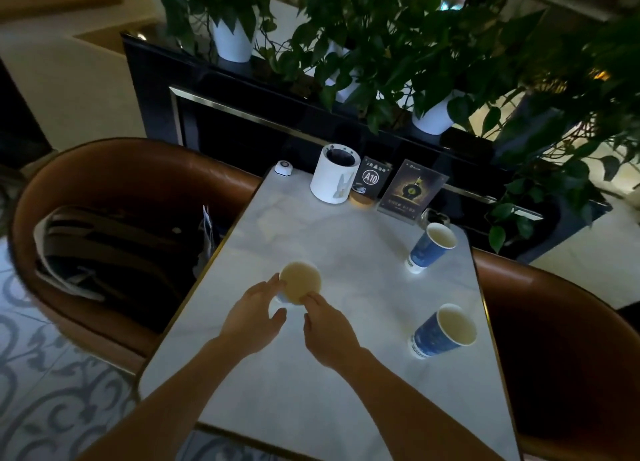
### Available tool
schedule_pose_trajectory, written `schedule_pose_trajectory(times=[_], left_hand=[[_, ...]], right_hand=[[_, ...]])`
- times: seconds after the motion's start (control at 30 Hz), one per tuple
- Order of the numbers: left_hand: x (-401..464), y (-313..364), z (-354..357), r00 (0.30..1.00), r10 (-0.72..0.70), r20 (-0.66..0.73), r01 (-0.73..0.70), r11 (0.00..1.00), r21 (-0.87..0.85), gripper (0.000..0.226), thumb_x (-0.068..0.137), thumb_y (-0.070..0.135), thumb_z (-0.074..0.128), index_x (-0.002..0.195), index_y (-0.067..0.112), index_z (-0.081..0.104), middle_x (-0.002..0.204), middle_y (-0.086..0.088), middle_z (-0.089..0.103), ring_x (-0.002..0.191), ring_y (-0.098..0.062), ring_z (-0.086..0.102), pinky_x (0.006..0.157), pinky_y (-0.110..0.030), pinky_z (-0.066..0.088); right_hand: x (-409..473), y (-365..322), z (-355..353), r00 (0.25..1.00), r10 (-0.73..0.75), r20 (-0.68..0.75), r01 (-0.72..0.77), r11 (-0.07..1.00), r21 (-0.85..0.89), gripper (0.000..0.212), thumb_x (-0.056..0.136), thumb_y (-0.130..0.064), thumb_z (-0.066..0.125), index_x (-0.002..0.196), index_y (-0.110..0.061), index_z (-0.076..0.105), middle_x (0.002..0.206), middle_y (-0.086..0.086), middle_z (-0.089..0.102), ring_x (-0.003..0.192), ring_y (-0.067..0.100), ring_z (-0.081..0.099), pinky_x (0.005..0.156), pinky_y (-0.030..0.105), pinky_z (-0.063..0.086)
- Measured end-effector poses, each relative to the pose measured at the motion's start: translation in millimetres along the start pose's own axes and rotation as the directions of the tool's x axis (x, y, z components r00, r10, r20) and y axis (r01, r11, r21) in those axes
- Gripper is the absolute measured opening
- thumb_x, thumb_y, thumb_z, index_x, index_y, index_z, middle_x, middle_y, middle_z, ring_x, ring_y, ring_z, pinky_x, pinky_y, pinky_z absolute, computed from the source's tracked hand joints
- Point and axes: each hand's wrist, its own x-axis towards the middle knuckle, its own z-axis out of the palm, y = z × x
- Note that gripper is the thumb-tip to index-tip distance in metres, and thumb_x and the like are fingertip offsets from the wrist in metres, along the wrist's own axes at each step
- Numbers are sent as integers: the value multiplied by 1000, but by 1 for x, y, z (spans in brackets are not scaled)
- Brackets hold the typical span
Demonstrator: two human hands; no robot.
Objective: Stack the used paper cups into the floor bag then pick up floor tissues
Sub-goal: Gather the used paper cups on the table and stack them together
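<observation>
Three blue paper cups stand upright on the white marble table (346, 374). The nearest cup (299, 282) is at the table's left-middle, its pale inside facing me. My left hand (254, 316) curls around its left side, fingers touching the rim and thumb apart below. My right hand (329, 329) touches the cup's near rim with its fingertips. A second cup (429, 247) stands at the far right. A third cup (443, 330) stands at the near right. No floor bag or tissues are in view.
A white cylindrical holder (334, 174), an A10 table sign (370, 180), a menu stand (410, 193) and a small call button (284, 167) line the table's far edge. Brown chairs (114, 190) flank the table; the left one holds a dark bag (114, 249). Potted plants (232, 34) hang over a black ledge behind.
</observation>
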Motion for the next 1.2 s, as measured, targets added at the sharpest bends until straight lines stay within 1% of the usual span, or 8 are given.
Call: schedule_pose_trajectory(times=[0.23, 0.43, 0.53, 0.7, 0.87, 1.0, 1.1, 1.2], left_hand=[[-20, 31, 8, 990, 75, -117, -85, 993, -76, 65, 90, 26, 62, 149, 27, 34, 145, 4, 51, 121, -18, 56, 99, -28, 45], [-41, 52, 29, 964, 109, -241, -130, 989, -74, 62, 85, 19, 70, 142, 26, 47, 135, 4, 60, 123, -20, 56, 97, -30, 48], [-50, 58, 39, 953, 158, -258, -169, 985, -21, 65, 80, 19, 76, 140, 26, 50, 135, 2, 61, 129, -23, 53, 99, -37, 49], [-62, 65, 47, 912, 324, -252, -335, 942, -2, 82, 69, 23, 87, 138, 24, 43, 129, -5, 65, 113, -27, 66, 90, -40, 55], [-77, 74, 51, 933, 289, -213, -325, 932, -160, 70, 85, 56, 57, 144, 50, 20, 134, 7, 56, 116, -10, 56, 97, -26, 47], [-84, 78, 44, 954, 274, -125, -295, 932, -210, 100, 68, 46, 82, 149, 29, 28, 139, 9, 52, 121, -9, 52, 96, -17, 37], [-86, 77, 39, 973, 209, -95, -227, 939, -258, 106, 57, 55, 85, 146, 33, 31, 133, 15, 56, 112, -7, 59, 90, -15, 45], [-89, 76, 36, 979, 204, -14, -198, 931, -308, 109, 49, 63, 84, 143, 36, 34, 123, 18, 62, 103, -5, 64, 84, -19, 54]], right_hand=[[-23, 8, 4, 973, 46, -226, -32, 997, 65, 34, 95, -18, 54, 128, -14, 56, 130, -1, 61, 105, 20, 65, 92, 28, 51], [-48, 19, 7, 914, 44, -404, -20, 998, 62, 23, 89, -30, 65, 109, -19, 68, 107, -5, 71, 90, 13, 68, 81, 25, 55], [-62, 29, 4, 883, 49, -466, -9, 996, 89, 17, 87, -25, 69, 102, -18, 70, 100, -3, 74, 85, 15, 70, 81, 24, 55], [-87, 38, -7, 840, 91, -534, -21, 990, 136, 16, 83, -16, 72, 99, -16, 70, 97, 1, 74, 87, 15, 68, 84, 10, 42], [-110, 37, -18, 818, 204, -537, -22, 945, 326, 8, 86, -21, 67, 94, -20, 67, 91, -12, 67, 78, 5, 62, 73, 14, 52], [-127, 28, -30, 845, 239, -478, 15, 884, 468, 11, 87, -17, 68, 88, -28, 65, 83, -23, 65, 79, 4, 63, 70, 10, 49], [-139, 21, -37, 863, 268, -428, 7, 842, 540, 15, 88, -18, 65, 85, -33, 63, 79, -22, 67, 83, 4, 64, 71, 9, 49], [-149, 19, -37, 867, 261, -424, 27, 826, 563, 10, 88, -36, 63, 86, -26, 65, 80, -14, 69, 80, 9, 65, 69, 11, 49]])
